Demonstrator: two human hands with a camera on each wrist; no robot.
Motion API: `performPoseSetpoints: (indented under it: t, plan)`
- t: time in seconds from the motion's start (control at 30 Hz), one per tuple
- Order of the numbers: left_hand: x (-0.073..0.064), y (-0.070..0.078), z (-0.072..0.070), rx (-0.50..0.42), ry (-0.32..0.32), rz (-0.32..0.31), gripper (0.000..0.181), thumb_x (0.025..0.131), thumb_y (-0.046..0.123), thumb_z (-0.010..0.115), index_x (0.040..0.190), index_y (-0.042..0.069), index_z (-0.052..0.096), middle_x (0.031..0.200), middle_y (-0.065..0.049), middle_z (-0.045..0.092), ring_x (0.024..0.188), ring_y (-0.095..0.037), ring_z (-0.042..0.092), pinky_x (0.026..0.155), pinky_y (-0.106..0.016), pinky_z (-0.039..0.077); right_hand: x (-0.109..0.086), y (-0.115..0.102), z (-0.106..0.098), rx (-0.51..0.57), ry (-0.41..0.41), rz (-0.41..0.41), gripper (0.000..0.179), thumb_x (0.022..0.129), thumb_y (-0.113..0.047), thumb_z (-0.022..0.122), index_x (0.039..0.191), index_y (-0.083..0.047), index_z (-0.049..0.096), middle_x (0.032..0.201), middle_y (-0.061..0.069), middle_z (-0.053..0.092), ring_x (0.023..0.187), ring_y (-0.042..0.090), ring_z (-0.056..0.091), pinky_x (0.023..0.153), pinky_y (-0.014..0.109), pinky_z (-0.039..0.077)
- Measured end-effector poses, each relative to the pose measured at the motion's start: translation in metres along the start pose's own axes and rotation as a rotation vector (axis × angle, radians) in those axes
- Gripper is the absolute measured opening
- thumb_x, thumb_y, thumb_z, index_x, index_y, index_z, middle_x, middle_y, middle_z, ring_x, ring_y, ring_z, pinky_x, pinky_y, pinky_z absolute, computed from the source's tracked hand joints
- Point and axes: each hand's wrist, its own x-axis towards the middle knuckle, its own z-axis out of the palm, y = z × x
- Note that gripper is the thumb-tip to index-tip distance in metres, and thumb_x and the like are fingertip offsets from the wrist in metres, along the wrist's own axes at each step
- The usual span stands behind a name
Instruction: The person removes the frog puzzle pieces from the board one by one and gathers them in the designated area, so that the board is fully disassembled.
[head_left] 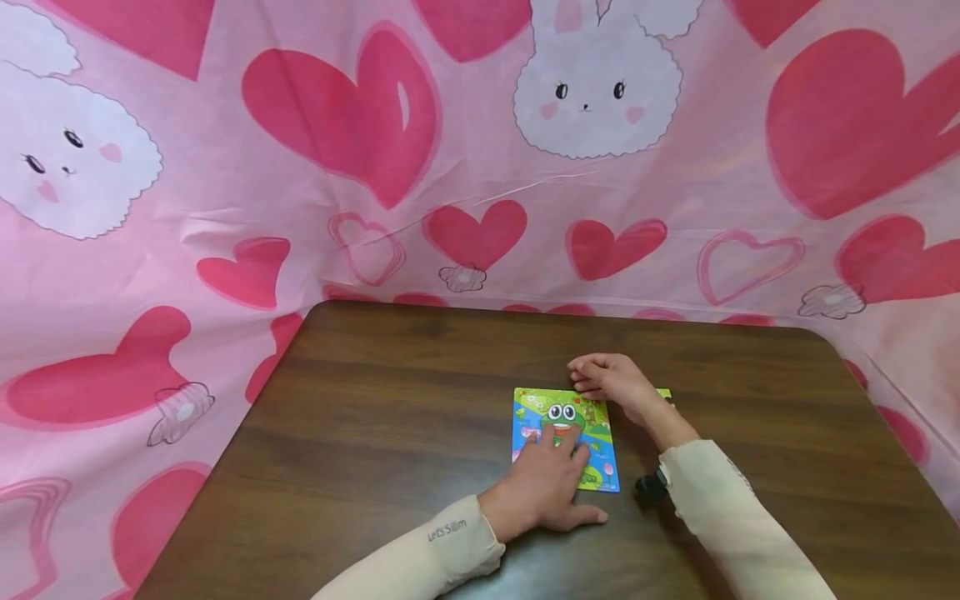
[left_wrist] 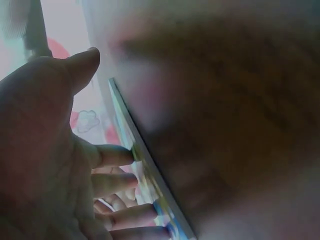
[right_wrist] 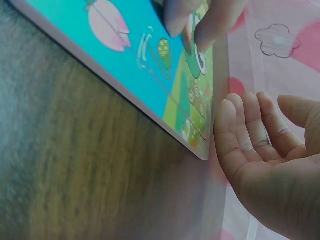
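Observation:
A frog picture puzzle (head_left: 600, 429) lies flat on the table, bright green and blue, with thin seams between its pieces visible in the right wrist view. My left hand (head_left: 543, 483) rests on its lower middle, fingertips touching the picture below the frog's eyes and thumb out over the table. At the puzzle's far right corner, my right hand (head_left: 611, 383) hovers with loosely bent fingers. The right wrist view shows that hand (right_wrist: 270, 150) holding nothing, beside the board's edge (right_wrist: 165, 127). In the left wrist view, the left fingers (left_wrist: 132, 217) lie against the board's face.
A small green and yellow piece of something (head_left: 664, 393) shows behind the right wrist, mostly hidden. The brown wooden table (head_left: 390, 400) extends around the puzzle. A pink cloth (head_left: 480, 175) with hearts and rabbits hangs behind the table and at its sides.

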Motion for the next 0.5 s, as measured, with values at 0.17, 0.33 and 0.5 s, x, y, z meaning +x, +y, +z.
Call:
performPoseSetpoints:
  t: [0.17,0.33,0.5]
  plan:
    - [0.0027,0.0030,0.0051,0.051,-0.006,-0.002,0.085,0.082,0.088,0.045,0.140,0.026,0.048,0.157,0.003,0.039,0.129,-0.026,0.045,0.096,-0.046,0.049,0.0018,0.0014,0.0036,-0.021,-0.006,0.015,0.041,0.107,-0.027,0.052,0.133,0.003,0.061,0.118,0.016,0.069,0.095,0.017,0.070,0.087,0.033,0.059]
    - [0.0050,0.0052,0.0047,0.066,-0.014,-0.021,0.084,0.081,0.089,0.044,0.139,0.028,0.048,0.158,0.003,0.039,0.130,-0.024,0.044,0.096,-0.047,0.050,0.0016,0.0003,0.0054,-0.029,0.003,0.007,0.040,0.107,-0.027,0.052,0.132,0.002,0.062,0.118,0.017,0.069,0.095,0.018,0.069,0.087,0.033,0.058]
    - [0.0106,0.0105,0.0023,0.067,-0.001,-0.022,0.082,0.081,0.090,0.044,0.137,0.030,0.047,0.158,0.002,0.038,0.133,-0.024,0.043,0.097,-0.048,0.050,-0.0014,-0.0003,-0.0014,-0.036,0.012,0.001,0.041,0.107,-0.028,0.052,0.132,0.002,0.062,0.121,0.019,0.068,0.098,0.020,0.070,0.088,0.034,0.058]
